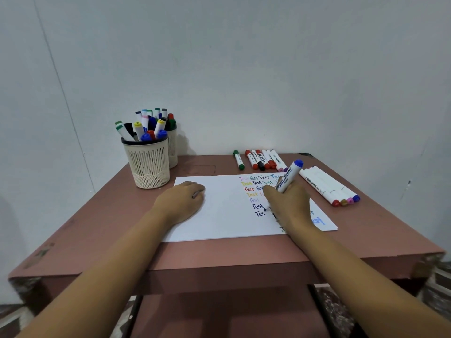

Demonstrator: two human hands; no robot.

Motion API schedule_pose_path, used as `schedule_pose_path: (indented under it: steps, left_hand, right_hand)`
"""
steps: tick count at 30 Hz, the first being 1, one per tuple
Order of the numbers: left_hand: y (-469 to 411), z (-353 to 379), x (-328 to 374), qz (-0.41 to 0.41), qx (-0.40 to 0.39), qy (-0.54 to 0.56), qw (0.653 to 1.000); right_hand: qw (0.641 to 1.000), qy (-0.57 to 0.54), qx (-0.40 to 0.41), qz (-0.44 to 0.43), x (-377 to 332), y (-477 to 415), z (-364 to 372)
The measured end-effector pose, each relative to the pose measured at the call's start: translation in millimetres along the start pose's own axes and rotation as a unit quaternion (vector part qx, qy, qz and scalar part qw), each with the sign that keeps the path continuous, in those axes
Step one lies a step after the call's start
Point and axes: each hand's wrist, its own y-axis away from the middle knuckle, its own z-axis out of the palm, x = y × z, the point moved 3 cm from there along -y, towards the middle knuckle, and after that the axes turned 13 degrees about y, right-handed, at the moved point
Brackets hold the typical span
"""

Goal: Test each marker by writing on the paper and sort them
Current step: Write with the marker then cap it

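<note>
Head view. Clamps the right grip point(286, 203) round a white marker point(289, 178), with the fingers curled about the lower barrel. Tilts the marker's long axis from the dark tip, low and left of that grip, up to the blue cap on the back end, above and right of it and leaning away toward the wall. Points the tip down at the paper point(219, 215), just right of an unfinished dark "Tes"; cannot tell whether tip and sheet touch. Hides part of several rows of coloured "Test" words under the right grip.

Rests the left grip point(181, 202) palm down on the blank half of the sheet, fingers relaxed and clasping nothing, well apart from the right grip. Carries a small grey thing at one finger, too small to name.

Beyond the right grip, at the far edge of the counter point(97, 228): a row of markers point(261, 159) lying side by side, long axes running away from the writer, and a green marker point(238, 160) just left of them.

Right of the right grip: four white markers point(327, 185) lying together on a diagonal, coloured ends nearest the writer.

Beyond and left of the left grip: a cream holder point(148, 164) packed with upright markers, and a second holder point(172, 152) touching it from behind
</note>
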Motion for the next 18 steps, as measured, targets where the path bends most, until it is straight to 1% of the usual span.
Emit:
schedule_pose_path:
  steps: [7,12,15,18]
  left_hand:
    - [-0.4,-0.6,0.6,0.004,0.006,-0.001,1.000]
    - [-1.1,-0.9,-0.3,0.002,0.007,0.005,1.000]
    - [-0.8,-0.3,-1.3,0.001,0.005,0.005,1.000]
    - [-1.2,-0.5,-2.3,0.004,0.009,0.013,1.000]
  right_hand:
    - [1.000,0.009,-0.015,-0.002,-0.6,-1.4,1.3]
    - [1.000,-0.021,-0.004,0.016,-0.7,-0.5,-2.6]
    - [1.000,-0.007,-0.010,0.013,-0.8,0.2,-1.5]
    - [1.000,0.012,0.006,0.002,0.0,-0.2,-0.5]
